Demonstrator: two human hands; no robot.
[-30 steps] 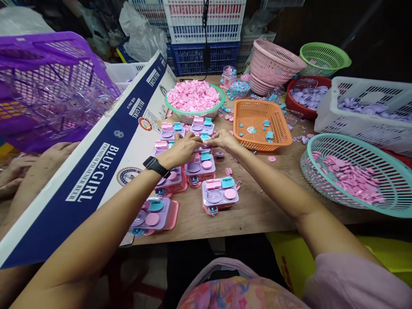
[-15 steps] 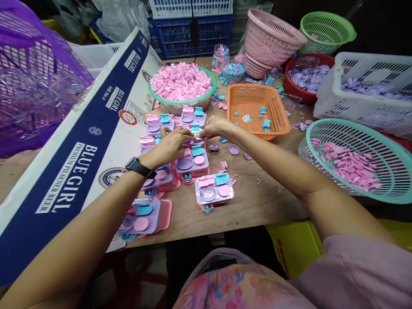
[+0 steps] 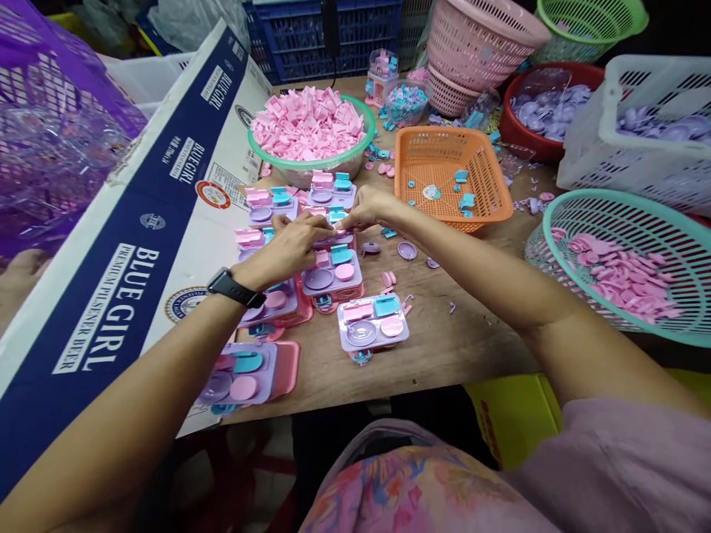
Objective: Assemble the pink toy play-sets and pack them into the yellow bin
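Observation:
Several small toy kitchen sets stand grouped on the table, with lilac tops, pink and turquoise parts, and round discs. My left hand (image 3: pixel 297 243), with a black watch on its wrist, reaches across the group, fingers stretched out. Its fingertips touch the pink disc area of a toy kitchen set (image 3: pixel 337 214) in the middle. From the other side my right hand (image 3: pixel 367 209) meets it there, fingers curled and pressed on the same spot; whatever is between them is hidden. Nearer me are a separate toy kitchen set (image 3: pixel 372 323) and another toy kitchen set (image 3: pixel 244 374).
A beer carton (image 3: pixel 122 244) leans along the left; another person's hand (image 3: pixel 22 274) shows beyond it. Behind the toys stands a green-rimmed bowl (image 3: pixel 369 133) of pink parts. An orange basket (image 3: pixel 494 211) and a mint basket (image 3: pixel 627 203) are on the right. Loose lilac plates (image 3: pixel 407 251) lie nearby.
The view has shifted slightly downward and closer. Both hands stay at the same toy kitchen set, with my right fingers a little lower against it.

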